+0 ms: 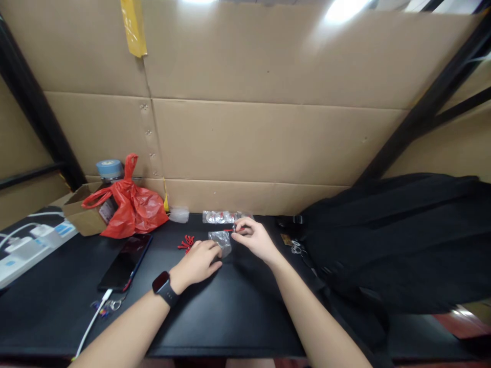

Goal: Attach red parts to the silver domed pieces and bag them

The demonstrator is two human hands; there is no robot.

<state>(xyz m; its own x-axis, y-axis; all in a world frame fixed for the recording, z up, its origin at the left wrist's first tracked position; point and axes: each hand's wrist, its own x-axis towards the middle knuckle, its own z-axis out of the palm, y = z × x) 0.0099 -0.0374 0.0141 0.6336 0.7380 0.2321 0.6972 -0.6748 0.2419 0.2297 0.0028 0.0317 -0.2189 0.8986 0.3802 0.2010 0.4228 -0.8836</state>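
My left hand (199, 261), with a dark smartwatch on its wrist, has its fingers curled over the near edge of a small clear plastic bag (220, 237). Just beyond that bag, my right hand (255, 238) pinches a thin red cord (228, 230); whatever else is between its fingers is too small to make out. A small heap of red cords (186, 243) lies to the left of my left hand. Behind both hands, a row of round pieces in clear packets (220, 217) lies along the cardboard wall.
To the left are a red plastic bag (134, 207), a cardboard box (82, 209), a phone (125, 263) on a white cable and a power strip (34, 250). A large black bag (399, 240) fills the right side. Earphones (297, 248) lie beside it.
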